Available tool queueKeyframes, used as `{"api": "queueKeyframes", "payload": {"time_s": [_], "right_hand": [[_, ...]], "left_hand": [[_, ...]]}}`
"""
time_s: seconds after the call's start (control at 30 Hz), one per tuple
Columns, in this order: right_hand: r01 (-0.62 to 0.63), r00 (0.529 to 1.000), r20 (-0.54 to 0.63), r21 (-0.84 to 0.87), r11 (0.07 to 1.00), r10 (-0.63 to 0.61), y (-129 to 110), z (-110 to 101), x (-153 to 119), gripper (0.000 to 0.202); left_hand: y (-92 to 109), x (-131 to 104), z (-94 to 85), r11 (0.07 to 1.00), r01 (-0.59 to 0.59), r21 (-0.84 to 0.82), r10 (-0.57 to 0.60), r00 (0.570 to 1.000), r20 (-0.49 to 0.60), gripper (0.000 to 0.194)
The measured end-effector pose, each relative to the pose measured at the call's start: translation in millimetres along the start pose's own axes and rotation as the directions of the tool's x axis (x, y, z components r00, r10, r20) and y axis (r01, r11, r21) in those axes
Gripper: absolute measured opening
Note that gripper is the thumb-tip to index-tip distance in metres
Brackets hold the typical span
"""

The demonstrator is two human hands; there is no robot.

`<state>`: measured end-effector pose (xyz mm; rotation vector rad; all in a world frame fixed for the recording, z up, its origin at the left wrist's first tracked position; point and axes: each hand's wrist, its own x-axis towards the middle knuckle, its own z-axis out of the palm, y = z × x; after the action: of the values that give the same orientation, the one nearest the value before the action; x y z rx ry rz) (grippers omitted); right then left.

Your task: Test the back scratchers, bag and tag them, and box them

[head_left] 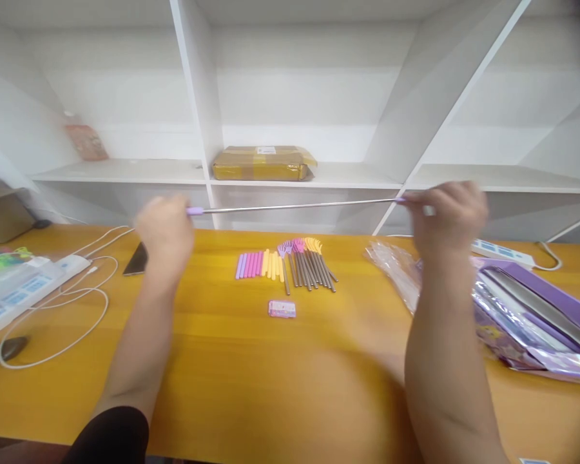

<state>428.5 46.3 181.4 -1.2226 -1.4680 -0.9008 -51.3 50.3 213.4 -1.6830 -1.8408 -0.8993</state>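
Both my hands are raised above the table, with a telescopic back scratcher stretched nearly level between them. Its thin metal rod is drawn out long. My left hand is closed round the lilac handle, part of which shows beside the fist. At the other end, my right hand pinches the lilac tip, mostly hidden by the fingers. Below on the table lie several claw-headed metal rods in lilac, pink and yellow. To their left is a row of lilac, pink and yellow handles. A small pink packet lies in front.
A taped cardboard box sits on the white shelf behind. On the left are a phone, white cables, a power strip and a dark mouse. An open purple package and clear plastic wrap lie right.
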Motion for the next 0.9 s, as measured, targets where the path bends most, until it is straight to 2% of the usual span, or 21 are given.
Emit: {"api": "queueKeyframes", "payload": {"time_s": [0.07,0.1,0.17,0.23,0.33,0.43,0.6,0.9], "right_hand": [[0.24,0.968,0.034,0.143,0.96,-0.248,-66,14,-8,0.025],[0.29,0.951,0.058,0.17,0.942,-0.303,-99,21,-13,0.023],[0.337,0.932,0.069,0.193,0.921,-0.356,-152,31,-24,0.022],[0.371,0.921,0.052,0.192,0.909,-0.387,-180,35,-31,0.024],[0.397,0.908,0.063,0.19,0.898,-0.415,-181,34,-32,0.024],[0.427,0.895,0.068,0.161,0.89,-0.441,-170,30,-31,0.025],[0.419,0.891,0.102,0.193,0.887,-0.443,-168,26,-31,0.022],[0.375,0.918,0.056,0.2,0.905,-0.393,-165,15,-22,0.022]], "left_hand": [[32,-16,6.5,0.996,-0.08,-0.028,0.081,0.996,0.04,0.025],[45,-23,9.3,0.99,-0.132,-0.044,0.134,0.99,0.053,0.026],[61,-33,12.8,0.972,-0.226,-0.065,0.231,0.969,0.089,0.03],[66,-38,13.8,0.965,-0.253,-0.062,0.26,0.955,0.146,0.03],[62,-40,14.5,0.966,-0.25,-0.068,0.259,0.94,0.221,0.029],[58,-42,17.5,0.952,-0.293,-0.088,0.305,0.929,0.209,0.029],[52,-47,22.2,0.925,-0.374,-0.066,0.376,0.926,0.028,0.026],[50,-47,18.5,0.859,-0.506,-0.077,0.478,0.847,-0.233,0.02]]}}
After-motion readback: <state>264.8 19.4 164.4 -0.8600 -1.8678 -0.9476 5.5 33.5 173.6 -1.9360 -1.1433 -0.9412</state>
